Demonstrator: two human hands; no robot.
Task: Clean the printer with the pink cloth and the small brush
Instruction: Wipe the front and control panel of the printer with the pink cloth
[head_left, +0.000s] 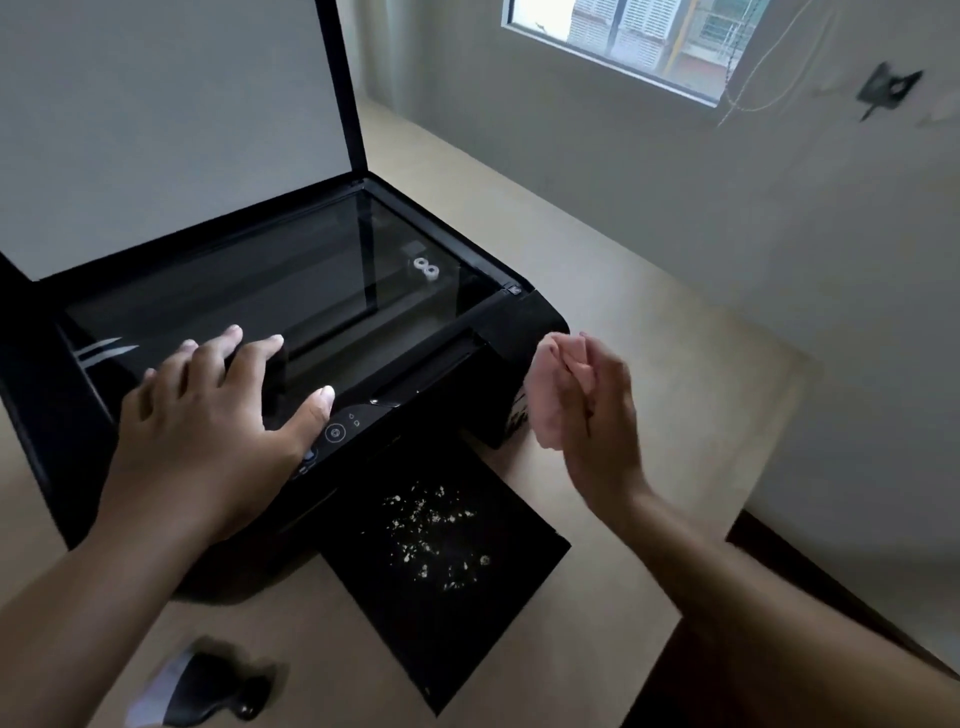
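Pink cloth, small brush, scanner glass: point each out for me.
pink cloth (551, 395): head view, bunched middle, in the right hand.
small brush (200, 693): head view, dark body, lying on the table.
scanner glass (291, 280): head view, bare centre.

The printer (291, 332) is cut off at the left edge of the view, and its raised scanner lid (171, 119) runs out past the top and left edges. The left hand (208, 415) lies spread over the front of the scanner glass and hides part of the control panel (348, 428) beneath its palm. The pink cloth (553, 395) is bunched in the right hand (597, 415), most of it hidden by the fingers and smeared by motion blur. The small brush (197, 686) near the bottom edge is blurred, its bristles hard to make out. The pale specks (436, 535) on the black output tray (441, 582) are too small to identify. The window (623, 36) is cropped by the top edge.
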